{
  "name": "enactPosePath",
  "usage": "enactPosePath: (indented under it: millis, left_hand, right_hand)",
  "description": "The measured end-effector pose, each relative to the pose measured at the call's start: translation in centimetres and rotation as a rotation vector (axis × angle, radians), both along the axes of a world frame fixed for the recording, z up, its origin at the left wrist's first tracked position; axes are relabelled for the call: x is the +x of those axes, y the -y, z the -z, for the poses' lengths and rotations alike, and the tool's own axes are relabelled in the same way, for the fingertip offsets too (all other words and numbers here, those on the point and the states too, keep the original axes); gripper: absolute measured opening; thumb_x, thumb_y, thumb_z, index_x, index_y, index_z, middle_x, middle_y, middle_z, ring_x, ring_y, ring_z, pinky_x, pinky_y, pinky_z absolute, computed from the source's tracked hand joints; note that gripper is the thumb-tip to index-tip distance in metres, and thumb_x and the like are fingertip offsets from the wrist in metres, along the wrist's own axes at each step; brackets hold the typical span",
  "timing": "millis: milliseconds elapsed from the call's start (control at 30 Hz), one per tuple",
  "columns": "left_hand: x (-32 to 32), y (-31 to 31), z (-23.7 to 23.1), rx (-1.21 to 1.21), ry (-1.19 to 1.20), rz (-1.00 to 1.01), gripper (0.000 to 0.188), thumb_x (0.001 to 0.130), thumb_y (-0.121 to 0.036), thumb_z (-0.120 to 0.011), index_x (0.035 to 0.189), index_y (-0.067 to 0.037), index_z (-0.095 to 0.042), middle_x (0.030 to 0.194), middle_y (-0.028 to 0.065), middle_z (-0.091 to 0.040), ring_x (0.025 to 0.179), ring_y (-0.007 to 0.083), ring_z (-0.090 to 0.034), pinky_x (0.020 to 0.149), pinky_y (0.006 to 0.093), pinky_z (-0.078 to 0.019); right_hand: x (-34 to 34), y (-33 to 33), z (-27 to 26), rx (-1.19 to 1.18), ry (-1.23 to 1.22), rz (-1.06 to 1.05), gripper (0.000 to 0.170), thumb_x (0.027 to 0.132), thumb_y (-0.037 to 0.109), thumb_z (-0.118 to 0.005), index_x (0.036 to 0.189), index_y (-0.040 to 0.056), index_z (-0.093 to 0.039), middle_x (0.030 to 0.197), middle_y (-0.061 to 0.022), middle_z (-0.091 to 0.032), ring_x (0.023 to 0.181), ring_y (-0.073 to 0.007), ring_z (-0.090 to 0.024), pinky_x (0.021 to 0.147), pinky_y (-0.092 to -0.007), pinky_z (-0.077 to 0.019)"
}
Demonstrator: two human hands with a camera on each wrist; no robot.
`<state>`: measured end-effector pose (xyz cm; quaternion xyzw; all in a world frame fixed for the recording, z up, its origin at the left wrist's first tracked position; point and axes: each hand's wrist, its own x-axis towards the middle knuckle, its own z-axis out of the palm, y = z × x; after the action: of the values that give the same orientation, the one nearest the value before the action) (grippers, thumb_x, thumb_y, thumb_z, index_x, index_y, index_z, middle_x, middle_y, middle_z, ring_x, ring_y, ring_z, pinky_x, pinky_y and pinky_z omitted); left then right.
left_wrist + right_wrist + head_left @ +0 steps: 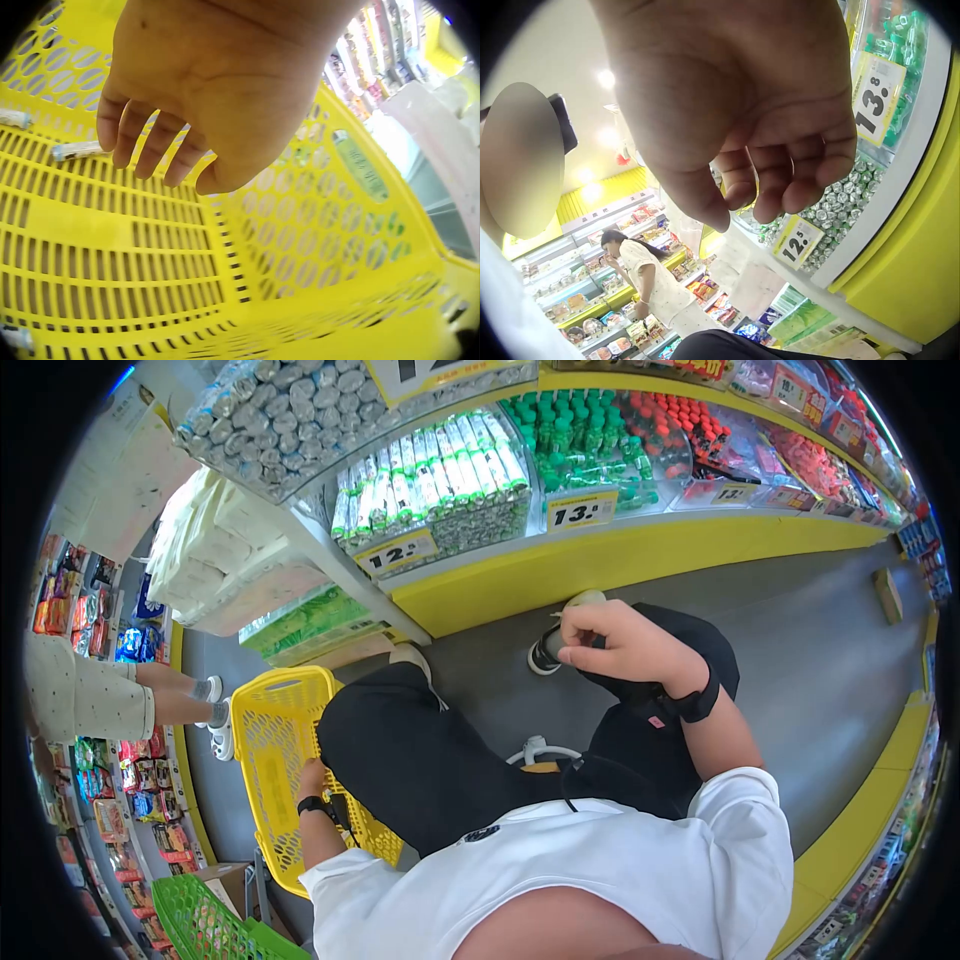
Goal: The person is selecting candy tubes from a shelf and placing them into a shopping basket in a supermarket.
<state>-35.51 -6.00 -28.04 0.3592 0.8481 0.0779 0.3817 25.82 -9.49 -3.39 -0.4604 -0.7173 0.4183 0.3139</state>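
Observation:
My left hand [206,94] hangs inside a yellow plastic basket [285,680], its fingers loosely bent and holding nothing. Beyond its fingertips in the left wrist view, a small wrapped stick [75,151] lies on the basket's slotted floor, partly covered by the hand. Another such stick [13,118] shows at the left edge, and a pale end [16,337] of something similar pokes in at the bottom left corner. Over my right knee, my right hand [625,643] is raised with loosely curled fingers and nothing in them. Wrapped rolls [435,468] fill a shelf bin in front of me.
Green-capped bottles [575,435] stand in the bin beside the rolls, above a yellow shelf base [560,570]. A green basket [205,920] is at the lower left. Someone in pale shorts [95,690] stands left of the yellow basket, by snack shelves.

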Motion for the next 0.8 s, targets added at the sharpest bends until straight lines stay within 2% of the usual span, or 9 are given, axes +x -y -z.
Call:
enactPosePath:
  millis: [67,100,133,267,467,800]
  left_hand:
    - [-1.2,1.3,2.0,-0.039,-0.056,-0.017,0.039,0.09,-0.032,-0.044,0.116,-0.004,-0.053,0.097,0.0113,-0.06,0.082,0.0229,-0.058,0.07,0.0394,-0.0474]
    - [-5.1,1.3,6.3,-0.076,-0.103,0.089,0.045,0.09,-0.034,-0.045,0.123,-0.003,-0.048,0.113,0.0175,-0.059,0.095,0.0311,-0.059,0.077,0.043,-0.0473]
    - [-5.3,1.8,6.6,-0.138,-0.22,0.141,0.047,0.089,-0.035,-0.047,0.123,-0.002,-0.048,0.116,0.0195,-0.057,0.099,0.0331,-0.058,0.079,0.0439,-0.0466]
    - [-5.5,3.5,8.0,-0.26,-0.402,0.176,0.047,0.089,-0.035,-0.049,0.122,-0.001,-0.048,0.115,0.0197,-0.057,0.098,0.0333,-0.058,0.08,0.0435,-0.0463]
    - [-5.2,5.7,9.5,-0.201,-0.574,0.088,0.046,0.088,-0.034,-0.052,0.119,0.0,-0.049,0.114,0.02,-0.058,0.098,0.0335,-0.057,0.08,0.0431,-0.046]
    - [-6.1,5.9,10.5,0.094,-0.509,0.108,0.045,0.087,-0.033,-0.057,0.115,0.002,-0.051,0.112,0.0204,-0.058,0.097,0.0339,-0.057,0.081,0.0423,-0.0453]
  right_hand:
    - [-0.1,-0.1,0.6,0.03,-0.022,0.005,0.016,0.085,0.01,-0.064,0.078,0.0032,-0.051,0.066,-0.0022,-0.056,0.061,-0.0099,-0.051,0.056,-0.0254,-0.0407]
    - [-0.2,-0.1,0.7,0.018,-0.007,0.02,0.017,0.085,0.011,-0.064,0.077,0.003,-0.051,0.066,-0.0023,-0.056,0.061,-0.0099,-0.05,0.056,-0.0252,-0.0408]
    - [-0.2,-0.1,0.8,0.012,0.007,0.026,0.017,0.085,0.011,-0.064,0.077,0.003,-0.051,0.066,-0.0024,-0.055,0.061,-0.0099,-0.05,0.056,-0.0252,-0.0408]
    - [-0.4,-0.3,1.2,-0.013,0.033,0.053,0.017,0.085,0.01,-0.064,0.077,0.0027,-0.05,0.065,-0.0031,-0.054,0.061,-0.0105,-0.049,0.056,-0.0257,-0.0403]
    - [-0.7,-0.9,1.3,-0.018,0.031,0.073,0.018,0.083,0.009,-0.064,0.075,0.0014,-0.05,0.064,-0.0045,-0.051,0.059,-0.013,-0.047,0.055,-0.028,-0.0387]
    - [-0.7,-1.3,1.5,-0.022,0.041,0.122,0.017,0.082,0.009,-0.065,0.075,0.0015,-0.05,0.064,-0.0051,-0.05,0.06,-0.0156,-0.046,0.056,-0.0291,-0.0381]
